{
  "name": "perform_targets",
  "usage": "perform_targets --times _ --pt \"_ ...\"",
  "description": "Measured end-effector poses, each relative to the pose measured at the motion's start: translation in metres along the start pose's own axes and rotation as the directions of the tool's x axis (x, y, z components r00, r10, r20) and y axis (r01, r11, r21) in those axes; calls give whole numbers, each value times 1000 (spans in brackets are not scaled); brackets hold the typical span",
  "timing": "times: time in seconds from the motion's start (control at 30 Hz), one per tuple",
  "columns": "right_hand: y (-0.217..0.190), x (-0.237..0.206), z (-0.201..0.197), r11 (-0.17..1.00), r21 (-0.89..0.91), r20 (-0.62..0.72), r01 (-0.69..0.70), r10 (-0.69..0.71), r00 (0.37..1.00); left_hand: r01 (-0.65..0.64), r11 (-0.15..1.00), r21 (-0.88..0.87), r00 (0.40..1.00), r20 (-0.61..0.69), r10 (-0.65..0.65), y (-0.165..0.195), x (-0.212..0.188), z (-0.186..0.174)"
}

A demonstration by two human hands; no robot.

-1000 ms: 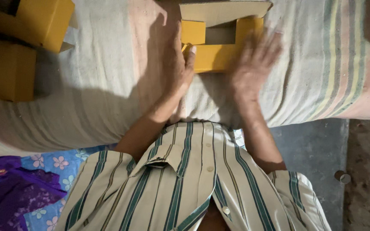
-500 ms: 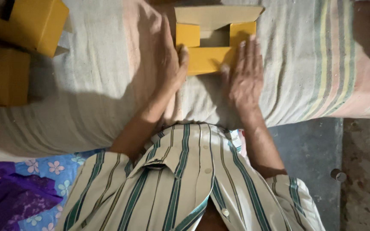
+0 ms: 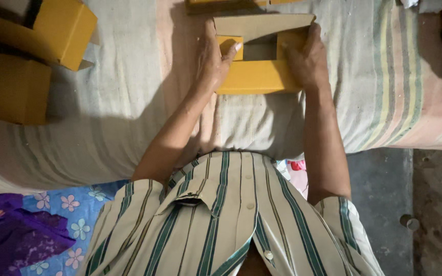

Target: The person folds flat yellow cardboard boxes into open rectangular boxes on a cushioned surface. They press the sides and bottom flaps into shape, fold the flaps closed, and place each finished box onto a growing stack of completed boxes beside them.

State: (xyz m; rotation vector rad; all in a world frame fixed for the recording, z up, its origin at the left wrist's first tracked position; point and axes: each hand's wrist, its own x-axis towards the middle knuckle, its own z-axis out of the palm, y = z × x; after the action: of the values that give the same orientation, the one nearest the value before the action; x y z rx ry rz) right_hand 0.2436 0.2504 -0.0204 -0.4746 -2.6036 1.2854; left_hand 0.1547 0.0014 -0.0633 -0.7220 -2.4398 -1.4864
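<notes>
At the far left edge of the striped mattress (image 3: 129,102), two folded yellow cartons are seen: one (image 3: 52,30) in the upper left corner, tilted, and a second (image 3: 14,89) just below it, close to the left edge. Below the mattress's near edge, at the lower left, a blue flowered cloth (image 3: 72,204) and a purple cloth (image 3: 11,240) are spread on the floor.

Toward the middle of the far edge, a small yellow cardboard box (image 3: 257,76) is lying on the mattress, its brown flap (image 3: 267,25) raised and its top partly open. The left hand (image 3: 213,61) is laid against the box's left side, with the thumb pressed onto the left inner flap; the fingers are curled loosely around that side, grasping it. The right hand (image 3: 305,59) is clasped on the box's right side, fingers bent over the right inner flap and the upper corner.

Just beyond the box, at the far edge, a strip of another yellow carton (image 3: 231,4) is partly visible. In the foreground a striped shirt (image 3: 231,220) is worn. At the right, bare grey floor (image 3: 384,204) is seen beside the mattress's near right corner.
</notes>
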Motion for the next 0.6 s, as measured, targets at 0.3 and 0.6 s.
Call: perform_targets --times 0.3,0.6 --pt "19 27 12 659 747 27 89 -163 986 202 735 -647 977 78 -200 -9 29 11" --pt "38 34 15 633 773 42 33 -103 994 215 513 -831 974 143 -176 -18 29 14"
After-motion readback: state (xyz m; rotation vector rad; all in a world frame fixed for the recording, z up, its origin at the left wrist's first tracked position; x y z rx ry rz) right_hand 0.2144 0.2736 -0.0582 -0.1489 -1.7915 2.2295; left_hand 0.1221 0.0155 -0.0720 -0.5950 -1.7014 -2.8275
